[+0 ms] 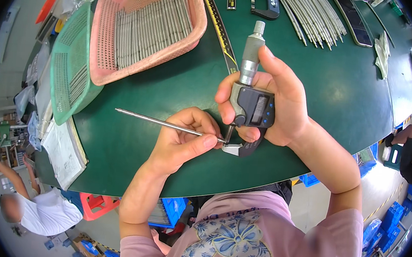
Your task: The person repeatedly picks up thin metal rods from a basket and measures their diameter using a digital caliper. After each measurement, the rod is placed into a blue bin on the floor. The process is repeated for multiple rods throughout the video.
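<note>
My left hand (188, 136) pinches a thin metal rod (160, 121) between thumb and fingers. The rod points out to the left, and its right end sits at the measuring gap of a digital micrometer (254, 106). My right hand (285, 96) is wrapped round the micrometer's body, with the thumb along its grey barrel, which points away from me. Whether the rod's end touches both measuring faces I cannot tell. Beyond my hands, a pink basket (145, 72) holds many similar rods lying side by side.
A green basket (60, 86) with rods stands left of the pink one, near a paper booklet (64, 155). At the back of the green table (336, 100) lie a ruler (220, 27), another micrometer (268, 6), loose rods (314, 15) and a phone (355, 21). Another person (42, 212) is at far left.
</note>
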Available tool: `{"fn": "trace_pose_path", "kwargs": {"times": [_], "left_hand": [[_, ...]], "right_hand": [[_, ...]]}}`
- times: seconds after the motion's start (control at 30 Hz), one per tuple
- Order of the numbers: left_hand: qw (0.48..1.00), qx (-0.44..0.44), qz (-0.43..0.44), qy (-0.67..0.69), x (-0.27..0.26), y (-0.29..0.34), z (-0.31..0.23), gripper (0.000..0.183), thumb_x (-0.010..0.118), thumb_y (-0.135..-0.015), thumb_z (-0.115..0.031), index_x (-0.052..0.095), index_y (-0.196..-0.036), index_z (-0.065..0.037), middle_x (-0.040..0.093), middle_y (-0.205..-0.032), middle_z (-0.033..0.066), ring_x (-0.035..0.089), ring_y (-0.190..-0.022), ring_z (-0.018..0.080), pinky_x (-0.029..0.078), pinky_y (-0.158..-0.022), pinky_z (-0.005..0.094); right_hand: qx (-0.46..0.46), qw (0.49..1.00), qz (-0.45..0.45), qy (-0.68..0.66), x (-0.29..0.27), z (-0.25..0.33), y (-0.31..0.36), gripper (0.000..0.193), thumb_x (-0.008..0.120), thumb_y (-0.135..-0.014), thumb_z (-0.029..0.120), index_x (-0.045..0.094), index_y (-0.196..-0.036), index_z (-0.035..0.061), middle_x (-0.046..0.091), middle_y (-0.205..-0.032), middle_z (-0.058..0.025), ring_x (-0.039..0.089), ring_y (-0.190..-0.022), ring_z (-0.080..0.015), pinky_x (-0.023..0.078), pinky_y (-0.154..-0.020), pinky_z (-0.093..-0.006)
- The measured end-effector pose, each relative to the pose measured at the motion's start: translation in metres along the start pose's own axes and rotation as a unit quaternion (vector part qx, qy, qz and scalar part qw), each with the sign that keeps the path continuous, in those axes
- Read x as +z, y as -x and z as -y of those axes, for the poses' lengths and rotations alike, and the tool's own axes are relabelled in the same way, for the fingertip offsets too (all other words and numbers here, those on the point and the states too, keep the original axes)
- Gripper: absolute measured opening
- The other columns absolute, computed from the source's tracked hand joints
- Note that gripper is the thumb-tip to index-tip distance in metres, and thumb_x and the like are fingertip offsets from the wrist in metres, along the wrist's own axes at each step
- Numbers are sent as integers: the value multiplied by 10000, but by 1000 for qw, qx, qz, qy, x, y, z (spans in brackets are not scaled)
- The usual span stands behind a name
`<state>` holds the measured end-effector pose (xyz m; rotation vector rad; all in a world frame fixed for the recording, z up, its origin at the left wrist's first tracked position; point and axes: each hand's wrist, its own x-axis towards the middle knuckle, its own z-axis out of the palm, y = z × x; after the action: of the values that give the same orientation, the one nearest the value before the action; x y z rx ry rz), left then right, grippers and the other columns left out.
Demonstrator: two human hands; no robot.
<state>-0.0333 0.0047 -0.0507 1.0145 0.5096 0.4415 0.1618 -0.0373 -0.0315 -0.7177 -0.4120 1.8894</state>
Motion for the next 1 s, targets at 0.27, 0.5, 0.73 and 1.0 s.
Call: {"fn": "trace_pose_path", "kwargs": {"times": [0.27, 0.5, 0.73, 1.0], "left_hand": [[1000, 2, 11, 1, 0, 1, -2, 138, 635, -743, 11, 532, -834, 2, 584, -892, 105, 569, -795, 139, 459, -688, 253], [999, 24, 21, 13, -3, 0, 4, 140, 627, -746, 15, 521, -837, 2, 585, -885, 104, 567, -788, 134, 457, -677, 246], [999, 21, 27, 12, -3, 0, 3, 141, 624, -748, 16, 519, -840, 0, 584, -883, 102, 566, -788, 129, 455, -676, 242], [1000, 17, 21, 5, -1, 0, 3, 143, 636, -741, 3, 522, -828, -6, 582, -889, 102, 565, -790, 134, 455, -698, 255]], "right_hand": [[-24, 1000, 0, -9, 2, -4, -1, 743, 212, -841, 614, 537, -867, -54, 551, -658, -147, 436, -375, -154, 362, -330, -219], [2, 1000, -18, 3, 0, -1, -1, 713, 198, -842, 590, 539, -885, -34, 586, -670, -119, 445, -395, -147, 367, -392, -230], [4, 1000, -9, -19, 1, -2, -1, 721, 258, -803, 630, 547, -860, -29, 589, -670, -115, 443, -390, -144, 360, -384, -226], [6, 1000, -18, 0, 1, -2, 0, 716, 295, -785, 648, 541, -842, -22, 583, -663, -106, 426, -373, -141, 351, -388, -227]]}}
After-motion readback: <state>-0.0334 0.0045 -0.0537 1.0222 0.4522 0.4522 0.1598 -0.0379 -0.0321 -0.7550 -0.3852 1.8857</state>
